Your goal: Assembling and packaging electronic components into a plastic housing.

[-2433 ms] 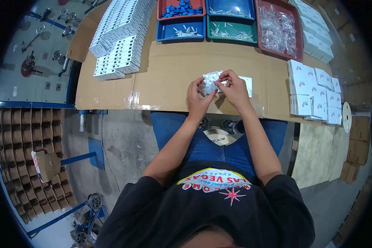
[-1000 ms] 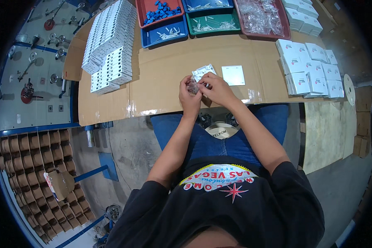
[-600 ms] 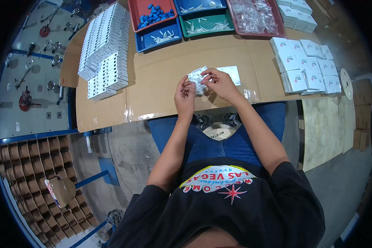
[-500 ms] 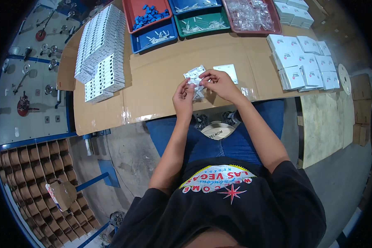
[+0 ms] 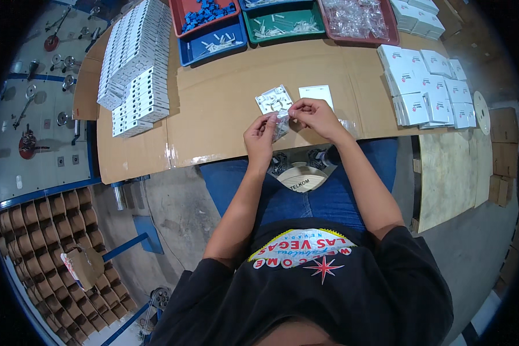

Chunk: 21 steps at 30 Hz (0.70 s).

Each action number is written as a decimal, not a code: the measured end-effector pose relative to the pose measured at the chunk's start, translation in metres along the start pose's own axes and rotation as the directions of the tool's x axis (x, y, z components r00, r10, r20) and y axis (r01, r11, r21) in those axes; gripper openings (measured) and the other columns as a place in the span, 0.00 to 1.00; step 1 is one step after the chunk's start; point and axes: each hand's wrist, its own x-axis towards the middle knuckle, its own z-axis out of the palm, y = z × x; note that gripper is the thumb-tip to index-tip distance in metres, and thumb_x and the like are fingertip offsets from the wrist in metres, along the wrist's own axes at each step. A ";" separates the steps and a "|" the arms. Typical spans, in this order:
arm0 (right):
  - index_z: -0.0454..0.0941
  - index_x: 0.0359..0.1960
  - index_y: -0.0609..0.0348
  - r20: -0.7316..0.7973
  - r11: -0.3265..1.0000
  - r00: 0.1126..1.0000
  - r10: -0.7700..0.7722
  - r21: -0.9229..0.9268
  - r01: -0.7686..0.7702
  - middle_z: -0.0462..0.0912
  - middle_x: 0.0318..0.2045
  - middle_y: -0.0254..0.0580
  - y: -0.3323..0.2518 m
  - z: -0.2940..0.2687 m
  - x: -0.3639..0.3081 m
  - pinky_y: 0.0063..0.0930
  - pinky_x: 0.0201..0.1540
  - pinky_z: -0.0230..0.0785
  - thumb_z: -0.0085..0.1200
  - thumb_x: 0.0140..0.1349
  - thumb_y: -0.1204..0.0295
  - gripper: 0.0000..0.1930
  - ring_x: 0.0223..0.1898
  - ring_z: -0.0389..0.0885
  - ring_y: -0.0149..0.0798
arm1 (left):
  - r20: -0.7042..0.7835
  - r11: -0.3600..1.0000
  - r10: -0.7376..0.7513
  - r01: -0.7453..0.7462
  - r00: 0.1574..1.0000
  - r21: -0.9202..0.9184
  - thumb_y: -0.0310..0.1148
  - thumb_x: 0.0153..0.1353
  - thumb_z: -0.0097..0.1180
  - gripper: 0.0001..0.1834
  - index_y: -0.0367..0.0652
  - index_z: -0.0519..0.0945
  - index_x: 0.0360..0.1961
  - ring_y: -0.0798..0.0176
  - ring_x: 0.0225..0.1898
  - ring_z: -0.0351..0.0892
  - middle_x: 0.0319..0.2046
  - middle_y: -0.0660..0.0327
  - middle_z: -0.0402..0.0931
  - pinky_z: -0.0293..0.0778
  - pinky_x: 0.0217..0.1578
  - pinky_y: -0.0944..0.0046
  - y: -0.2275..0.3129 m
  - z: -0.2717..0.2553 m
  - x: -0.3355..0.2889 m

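Between my two hands is a small clear plastic bag point(image 5: 280, 130), at the near part of the cardboard-covered table. My left hand point(image 5: 260, 138) pinches it at one side, with thumb and fingers closed. My right hand point(image 5: 318, 120) grips the bag's upper edge between thumb and forefinger. The bag's contents are too small to make out. Just beyond my fingers lies an opened white square plastic housing point(image 5: 273, 99), its moulded inside facing up. A flat white square cover point(image 5: 317, 93) rests to its right, partly behind my right hand.
Stacked white housings point(image 5: 138, 86) stand at the left. Along the back are a red tray of blue parts point(image 5: 206, 17), a blue tray point(image 5: 213, 49) and a green tray point(image 5: 284, 26) of white pieces, and a dark red tray of clear bags point(image 5: 357, 20). White packets point(image 5: 424, 86) are piled at the right.
My hands have drawn slightly nearer me and off the white housing, which now shows more fully. The bag stays between my fingers. The whole view has shifted a little.
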 end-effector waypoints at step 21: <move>0.82 0.41 0.65 0.044 0.994 0.994 -0.099 -0.046 0.101 0.84 0.33 0.32 0.018 -0.003 0.011 0.18 0.40 0.73 0.61 0.68 0.75 0.05 0.35 0.80 0.22 | -0.014 1.000 0.006 -0.006 1.000 -0.014 0.32 0.73 0.61 0.11 0.34 0.86 0.47 0.77 0.29 0.74 0.34 0.65 0.84 0.69 0.29 0.75 -0.014 -0.006 0.004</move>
